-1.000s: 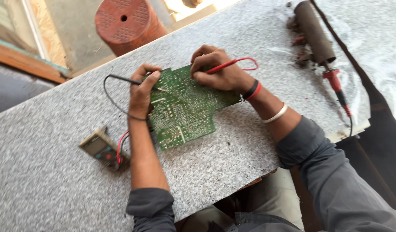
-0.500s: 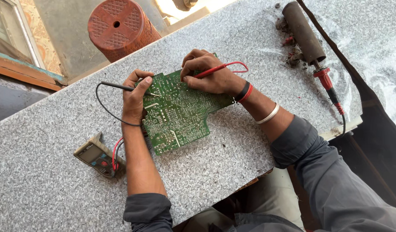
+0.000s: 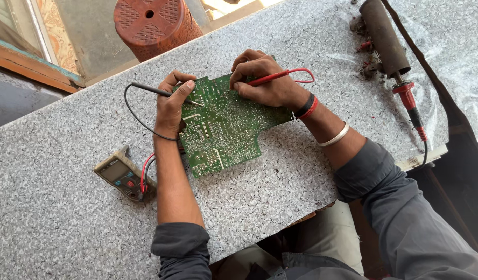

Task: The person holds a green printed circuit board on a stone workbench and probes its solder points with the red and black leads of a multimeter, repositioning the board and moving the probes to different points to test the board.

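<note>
Hands first: your left hand [image 3: 170,106] is curled narrow around a black probe [image 3: 158,92], thumb and forefinger pinching it low, with the metal tip pressed to the green circuit board [image 3: 223,127] just to the right of your fingers. The probe's black wire [image 3: 138,119] loops out to the left of that hand and curves back under your wrist.

Your right hand [image 3: 262,83] is likewise closed tight, gripping a red probe [image 3: 270,78] like a pen, its tip down on the upper part of the board beneath your fingertips. The red wire [image 3: 304,75] arcs just above your right wrist, which wears a black-and-red band [image 3: 306,107] and, farther up the forearm, a silver bangle [image 3: 335,136].

The board lies flat on the speckled grey table [image 3: 52,228], between and below both hands, solder side up, with white printed markings too small to make out.

Beside your left forearm, to its left, sits a tan meter [image 3: 122,173] with a dark screen, blue and red buttons, and red and black leads plugged in at its near end.

Well right of your right hand lies a red-handled soldering iron [image 3: 409,103], its tip in a rusty brown tube [image 3: 384,36]. Above your left hand, beyond the table edge, stands a reddish perforated stool [image 3: 153,23].
</note>
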The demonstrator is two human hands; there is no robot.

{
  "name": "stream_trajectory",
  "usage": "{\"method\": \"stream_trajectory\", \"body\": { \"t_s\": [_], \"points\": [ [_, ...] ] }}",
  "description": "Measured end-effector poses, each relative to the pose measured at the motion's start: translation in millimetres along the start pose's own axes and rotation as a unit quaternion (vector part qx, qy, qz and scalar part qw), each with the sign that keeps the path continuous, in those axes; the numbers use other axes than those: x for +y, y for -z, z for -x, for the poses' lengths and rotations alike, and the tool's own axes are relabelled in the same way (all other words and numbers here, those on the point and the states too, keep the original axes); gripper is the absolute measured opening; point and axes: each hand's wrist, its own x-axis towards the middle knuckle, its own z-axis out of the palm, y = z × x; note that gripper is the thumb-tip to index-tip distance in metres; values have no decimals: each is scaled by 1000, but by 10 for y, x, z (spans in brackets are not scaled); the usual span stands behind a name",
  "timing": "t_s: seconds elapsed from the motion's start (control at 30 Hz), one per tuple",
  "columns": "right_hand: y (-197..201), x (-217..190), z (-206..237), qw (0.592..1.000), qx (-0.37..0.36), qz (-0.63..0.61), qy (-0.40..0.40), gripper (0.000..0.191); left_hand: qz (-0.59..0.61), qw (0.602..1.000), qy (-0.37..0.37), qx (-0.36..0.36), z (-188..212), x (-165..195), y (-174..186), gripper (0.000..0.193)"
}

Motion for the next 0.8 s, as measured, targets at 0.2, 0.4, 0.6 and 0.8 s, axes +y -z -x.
{"method": "stream_trajectory", "body": {
  "t_s": [0.2,0.4,0.6,0.8],
  "points": [
    [12,4,-30,998,11,35,45,14,-49,999,-16,-1,-15,-29,21,11],
    [-32,-174,-109,993,34,47,100,9,-100,993,-61,3,-8,-46,140,15],
    [-227,-216,-138,997,71,-33,4,12,-127,986,-105,-16,58,-28,346,20],
    [-190,7,-155,991,130,-9,31,5,-98,990,-94,-26,104,-75,584,22]
  ]
}}
